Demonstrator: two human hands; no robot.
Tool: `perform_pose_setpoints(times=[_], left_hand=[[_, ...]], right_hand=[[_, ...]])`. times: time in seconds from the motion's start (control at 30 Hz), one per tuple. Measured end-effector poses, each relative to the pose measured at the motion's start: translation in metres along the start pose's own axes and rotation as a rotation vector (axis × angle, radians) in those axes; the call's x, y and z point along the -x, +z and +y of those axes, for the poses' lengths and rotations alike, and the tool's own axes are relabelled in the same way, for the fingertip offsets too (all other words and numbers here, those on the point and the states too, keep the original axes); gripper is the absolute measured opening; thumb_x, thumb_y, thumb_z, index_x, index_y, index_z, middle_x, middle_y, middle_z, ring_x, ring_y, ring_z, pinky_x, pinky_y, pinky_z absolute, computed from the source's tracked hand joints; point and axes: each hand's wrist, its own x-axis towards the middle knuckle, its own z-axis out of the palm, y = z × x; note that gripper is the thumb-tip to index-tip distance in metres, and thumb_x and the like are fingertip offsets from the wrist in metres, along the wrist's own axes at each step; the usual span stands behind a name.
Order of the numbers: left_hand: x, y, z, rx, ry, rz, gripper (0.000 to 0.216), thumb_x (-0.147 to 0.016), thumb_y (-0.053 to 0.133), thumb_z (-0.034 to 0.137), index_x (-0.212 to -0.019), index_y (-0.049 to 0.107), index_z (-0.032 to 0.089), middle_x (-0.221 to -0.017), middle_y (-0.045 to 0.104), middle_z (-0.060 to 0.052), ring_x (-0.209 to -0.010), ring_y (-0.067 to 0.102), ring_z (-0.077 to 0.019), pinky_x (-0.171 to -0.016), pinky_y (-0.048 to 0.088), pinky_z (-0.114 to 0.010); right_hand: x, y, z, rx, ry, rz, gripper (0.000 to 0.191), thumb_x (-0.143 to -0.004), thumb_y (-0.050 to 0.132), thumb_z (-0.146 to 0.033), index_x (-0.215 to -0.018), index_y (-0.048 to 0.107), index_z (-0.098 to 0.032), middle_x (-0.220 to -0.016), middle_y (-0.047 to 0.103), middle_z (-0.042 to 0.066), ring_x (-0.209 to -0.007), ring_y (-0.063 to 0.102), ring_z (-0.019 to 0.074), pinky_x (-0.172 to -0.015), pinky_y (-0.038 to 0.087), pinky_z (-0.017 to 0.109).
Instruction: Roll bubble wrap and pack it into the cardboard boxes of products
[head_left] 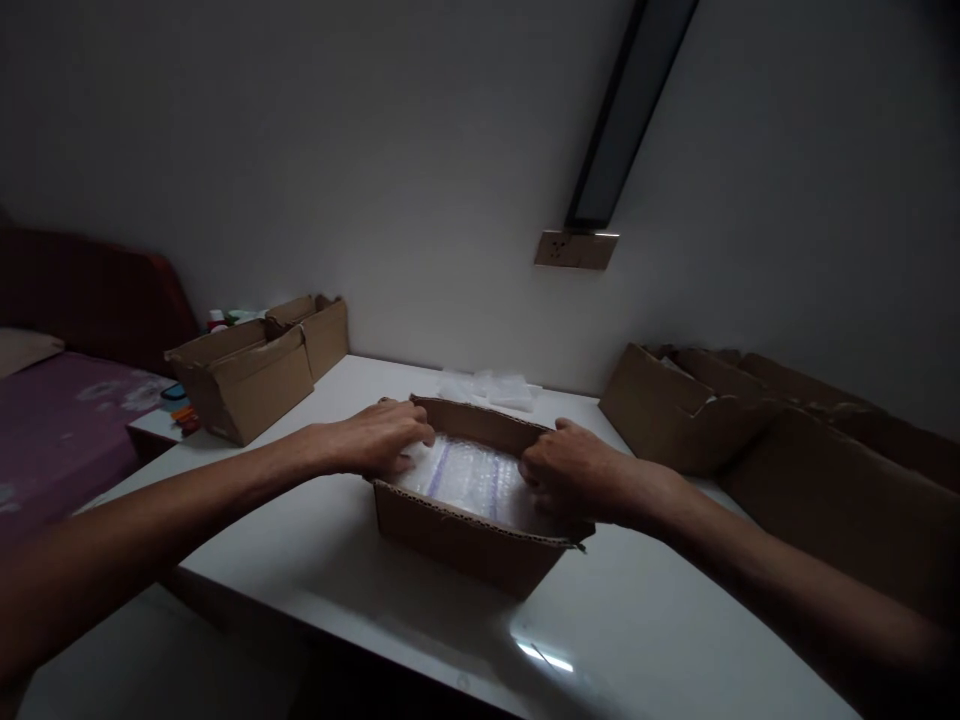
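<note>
A small open cardboard box stands on the white table in front of me. Inside lies a bubble-wrapped bundle with purple stripes showing through. My left hand rests over the box's left rim, its fingers bent down onto the wrap. My right hand is over the right rim, fingers curled and pressing into the bundle. Both hands touch the wrap; their fingertips are partly hidden inside the box.
Two open cardboard boxes stand at the back left, several more boxes at the right. Clear plastic bags lie behind the small box. A bed with purple cover is at the left. A wall socket sits above.
</note>
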Motion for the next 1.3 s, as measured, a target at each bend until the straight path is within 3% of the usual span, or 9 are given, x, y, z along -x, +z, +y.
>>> perform_pose_setpoints(times=[0.2,0.3,0.43,0.57,0.7,0.83,0.97,1.1,1.3], left_hand=[[0.0,0.001,-0.002,0.224,0.025,0.052,0.024,-0.083,0.06,0.02,-0.105,0.069,0.02,-0.11,0.071,-0.008,-0.104,0.065,-0.0229,-0.098,0.045,-0.039],[0.018,-0.006,-0.001,0.42,-0.074,0.381,0.024,-0.09,0.054,0.028,-0.107,0.069,0.023,-0.115,0.071,-0.007,-0.112,0.064,-0.0215,-0.098,0.048,-0.036],[0.066,0.021,-0.003,0.594,-0.463,0.813,0.025,-0.091,0.054,0.036,-0.106,0.068,0.023,-0.112,0.071,-0.006,-0.11,0.064,-0.0227,-0.099,0.05,-0.037],[0.09,0.082,-0.002,0.848,-0.519,0.641,0.052,-0.083,0.064,0.042,-0.13,0.055,0.022,-0.131,0.063,-0.012,-0.118,0.061,-0.0287,-0.101,0.051,-0.045],[0.064,0.122,0.01,1.05,-0.428,0.541,0.072,-0.078,0.067,0.038,-0.143,0.039,0.023,-0.144,0.054,-0.013,-0.123,0.058,-0.0314,-0.102,0.052,-0.047],[0.019,0.122,0.029,1.064,-0.488,0.623,0.053,-0.082,0.063,0.031,-0.131,0.046,0.02,-0.128,0.064,-0.011,-0.114,0.063,-0.0277,-0.1,0.053,-0.044],[-0.002,0.105,0.056,1.037,-0.434,0.684,0.059,-0.08,0.067,0.025,-0.135,0.045,0.022,-0.137,0.059,-0.011,-0.12,0.06,-0.0258,-0.102,0.052,-0.04],[0.021,0.096,0.069,1.04,-0.453,0.772,0.052,-0.086,0.063,0.029,-0.134,0.045,0.022,-0.13,0.062,-0.011,-0.114,0.064,-0.0235,-0.095,0.056,-0.035],[0.079,0.115,0.04,0.928,-0.802,0.942,0.051,-0.089,0.058,0.044,-0.132,0.046,0.02,-0.128,0.062,-0.012,-0.115,0.064,-0.0262,-0.096,0.055,-0.039]], right_hand=[[0.003,0.007,0.013,-0.069,-0.02,0.073,0.011,-0.074,0.063,-0.009,-0.07,0.07,-0.018,-0.08,0.076,0.009,-0.084,0.069,0.0243,-0.079,0.04,0.036],[0.035,0.022,0.023,-0.262,0.035,0.424,0.013,-0.086,0.059,-0.025,-0.089,0.072,-0.023,-0.097,0.076,0.007,-0.094,0.067,0.0256,-0.086,0.042,0.041],[0.093,0.078,0.024,-0.549,0.355,0.781,0.028,-0.092,0.053,-0.048,-0.108,0.068,-0.03,-0.117,0.072,0.01,-0.104,0.066,0.0299,-0.083,0.052,0.045],[0.103,0.14,-0.003,-0.784,0.423,0.688,0.056,-0.081,0.066,-0.056,-0.13,0.059,-0.03,-0.127,0.068,0.012,-0.11,0.066,0.0332,-0.085,0.057,0.046],[0.067,0.148,-0.042,-0.965,0.363,0.533,0.067,-0.084,0.061,-0.054,-0.142,0.044,-0.025,-0.123,0.069,0.012,-0.093,0.071,0.0279,-0.085,0.059,0.044],[0.05,0.143,-0.045,-1.053,0.469,0.531,0.047,-0.087,0.052,-0.054,-0.123,0.053,-0.023,-0.107,0.073,0.011,-0.074,0.071,0.0261,-0.071,0.06,0.043],[0.065,0.157,-0.019,-1.085,0.558,0.617,0.034,-0.083,0.053,-0.057,-0.095,0.058,-0.026,-0.088,0.073,0.011,-0.075,0.071,0.0321,-0.064,0.058,0.045],[0.055,0.139,-0.017,-1.012,0.58,0.758,0.022,-0.089,0.051,-0.052,-0.087,0.056,-0.031,-0.086,0.07,0.013,-0.073,0.066,0.0309,-0.057,0.052,0.042],[-0.052,0.103,-0.031,-1.166,0.16,0.662,0.034,-0.089,0.052,-0.041,-0.117,0.055,-0.021,-0.102,0.07,0.008,-0.083,0.066,0.0238,-0.07,0.055,0.037]])
